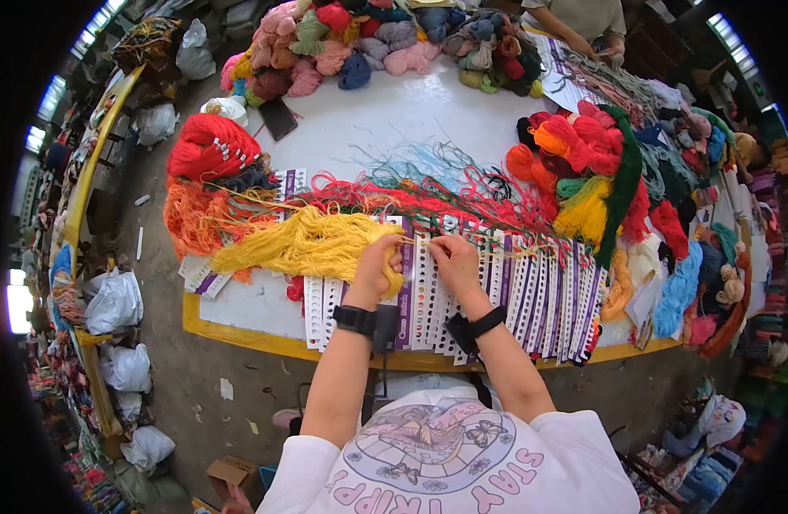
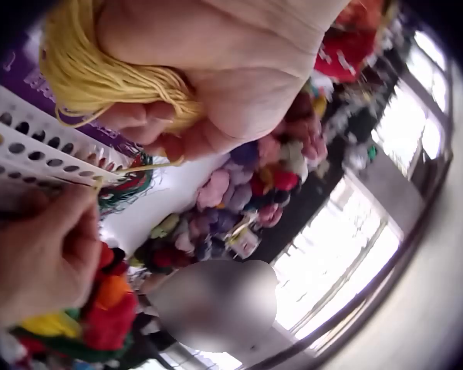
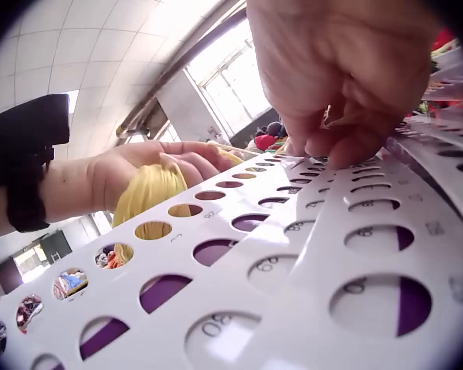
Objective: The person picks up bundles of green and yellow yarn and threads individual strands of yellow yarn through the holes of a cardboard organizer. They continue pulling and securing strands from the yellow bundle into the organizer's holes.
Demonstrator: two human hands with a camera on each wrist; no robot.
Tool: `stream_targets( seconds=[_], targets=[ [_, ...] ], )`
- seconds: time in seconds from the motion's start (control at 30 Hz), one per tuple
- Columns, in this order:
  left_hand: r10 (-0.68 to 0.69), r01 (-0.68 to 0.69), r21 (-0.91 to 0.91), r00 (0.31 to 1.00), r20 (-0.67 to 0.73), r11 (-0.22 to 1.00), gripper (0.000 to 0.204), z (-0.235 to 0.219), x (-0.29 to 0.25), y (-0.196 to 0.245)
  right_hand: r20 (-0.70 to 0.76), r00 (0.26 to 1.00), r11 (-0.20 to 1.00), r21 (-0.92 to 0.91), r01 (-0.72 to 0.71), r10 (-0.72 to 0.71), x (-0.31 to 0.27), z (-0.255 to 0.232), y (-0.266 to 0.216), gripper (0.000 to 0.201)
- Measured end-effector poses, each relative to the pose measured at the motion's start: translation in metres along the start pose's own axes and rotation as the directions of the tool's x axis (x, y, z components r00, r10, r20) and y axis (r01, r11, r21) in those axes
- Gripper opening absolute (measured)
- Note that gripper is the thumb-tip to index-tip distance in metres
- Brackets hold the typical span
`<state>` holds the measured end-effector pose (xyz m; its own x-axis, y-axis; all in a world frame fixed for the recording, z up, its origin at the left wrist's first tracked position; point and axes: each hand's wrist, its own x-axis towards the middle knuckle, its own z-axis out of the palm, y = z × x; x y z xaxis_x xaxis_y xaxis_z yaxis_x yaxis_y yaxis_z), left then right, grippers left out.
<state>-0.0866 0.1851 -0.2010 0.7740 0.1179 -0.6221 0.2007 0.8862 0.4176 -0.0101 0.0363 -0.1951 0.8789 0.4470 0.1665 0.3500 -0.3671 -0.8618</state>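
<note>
My left hand (image 1: 375, 267) grips the end of a thick hank of yellow thread (image 1: 300, 244). In the left wrist view a single yellow strand (image 2: 147, 167) runs from its thumb and fingertip across to my right hand (image 2: 42, 258). The right thumb and fingers pinch that strand at the upper end of a white punched card (image 1: 422, 295). Seen from the right wrist, the card's rows of round holes (image 3: 210, 196) carry printed numbers, and the right fingertips are right at its far end. The yellow hank (image 3: 150, 193) hangs from the left hand beside the card.
More white and purple punched cards (image 1: 531, 295) lie in a row to the right, with red and green threads (image 1: 471, 201) across their tops. Red hanks (image 1: 212, 147) and orange thread (image 1: 193, 218) lie left. Colourful yarn piles, a phone (image 1: 278, 119) and another person (image 1: 582, 26) are farther back.
</note>
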Motion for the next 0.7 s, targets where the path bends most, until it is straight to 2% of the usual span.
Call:
stream_targets(
  seconds=[0.03, 0.1, 0.13, 0.17, 0.2, 0.23, 0.27, 0.3, 0.33, 0.37, 0.43, 0.47, 0.5, 0.53, 0.57, 0.6, 0.67, 0.7],
  targets=[
    [0.01, -0.007, -0.042, 0.997, 0.08, 0.999, 0.02, -0.001, -0.004, 0.006, 0.003, 1.0, 0.999, -0.04, 0.031, -0.031, 0.0, -0.001, -0.002, 0.011],
    [0.041, -0.012, -0.124, 0.97, 0.242, 0.992, 0.025, 0.001, -0.009, 0.017, 0.033, 0.999, 0.996, -0.083, -0.026, 0.028, 0.001, -0.003, -0.007, 0.016],
    [0.022, -0.007, -0.062, 0.968, 0.25, 0.998, 0.025, 0.007, -0.01, 0.015, 0.048, 0.997, 0.993, -0.104, -0.052, 0.057, 0.003, -0.003, -0.01, 0.019],
    [0.105, -0.165, 0.26, 0.968, 0.229, 0.951, 0.025, 0.02, -0.015, 0.01, 0.064, 0.991, 0.993, -0.02, -0.119, 0.12, 0.004, -0.003, -0.009, 0.022],
    [0.188, -0.292, 0.553, 0.953, 0.237, 0.78, 0.025, 0.035, -0.019, 0.002, 0.084, 0.98, 0.98, 0.063, -0.187, 0.181, 0.007, -0.004, -0.008, 0.024],
    [0.293, -0.466, 0.681, 0.885, 0.362, 0.566, 0.025, 0.03, -0.008, -0.004, 0.11, 0.964, 0.956, 0.143, -0.255, 0.241, 0.008, -0.005, -0.007, 0.026],
    [0.392, -0.594, 0.76, 0.786, 0.479, 0.262, 0.024, 0.024, 0.003, -0.011, 0.113, 0.955, 0.954, 0.091, -0.286, 0.276, 0.007, -0.005, -0.006, 0.026],
    [0.475, -0.64, 0.768, 0.664, 0.578, -0.039, 0.024, 0.019, 0.014, -0.018, 0.114, 0.944, 0.948, 0.04, -0.315, 0.309, 0.007, -0.004, -0.007, 0.026],
    [0.453, -0.508, 0.854, 0.791, 0.411, 0.111, 0.024, 0.028, 0.003, -0.006, 0.112, 0.934, 0.94, -0.011, -0.34, 0.339, 0.009, -0.002, -0.006, 0.026],
    [0.399, -0.349, 0.902, 0.887, 0.231, 0.253, 0.024, 0.03, -0.003, 0.005, 0.068, 0.957, 0.959, -0.041, -0.281, 0.283, 0.009, 0.001, -0.004, 0.025],
    [0.465, -0.158, 0.89, 0.883, -0.066, 0.427, 0.024, -0.007, 0.0, 0.063, -0.009, 0.985, 0.979, -0.111, -0.17, 0.17, 0.003, 0.005, 0.004, 0.024],
    [0.487, -0.327, 0.607, 0.866, -0.114, 0.724, 0.024, -0.055, 0.011, 0.094, 0.005, 0.979, 0.972, -0.119, -0.203, 0.205, 0.003, 0.005, 0.005, 0.024],
    [0.538, -0.409, 0.448, 0.817, -0.209, 0.795, 0.018, -0.056, -0.015, 0.122, -0.007, 0.978, 0.968, -0.141, -0.206, 0.207, 0.003, 0.006, 0.005, 0.024],
    [0.582, -0.511, 0.285, 0.756, -0.301, 0.811, 0.013, -0.055, -0.041, 0.151, -0.021, 0.978, 0.965, -0.16, -0.209, 0.208, 0.003, 0.006, 0.004, 0.023],
    [0.703, -0.586, 0.389, 0.577, -0.415, 0.711, 0.01, -0.121, -0.031, 0.181, -0.035, 0.977, 0.961, -0.179, -0.213, 0.21, 0.003, 0.007, 0.003, 0.023],
    [0.768, -0.605, 0.476, 0.537, -0.348, 0.639, 0.014, -0.131, -0.045, 0.193, -0.036, 0.974, 0.956, -0.185, -0.225, 0.223, 0.003, 0.007, 0.002, 0.021],
    [0.729, -0.532, 0.526, 0.616, -0.298, 0.664, 0.018, -0.082, -0.067, 0.183, -0.028, 0.97, 0.95, -0.195, -0.243, 0.242, 0.006, 0.008, -0.001, 0.018],
    [0.707, -0.496, 0.551, 0.651, -0.277, 0.671, 0.02, -0.057, -0.072, 0.169, -0.034, 0.977, 0.97, -0.117, -0.214, 0.211, 0.007, 0.011, -0.01, 0.016]
  ],
)
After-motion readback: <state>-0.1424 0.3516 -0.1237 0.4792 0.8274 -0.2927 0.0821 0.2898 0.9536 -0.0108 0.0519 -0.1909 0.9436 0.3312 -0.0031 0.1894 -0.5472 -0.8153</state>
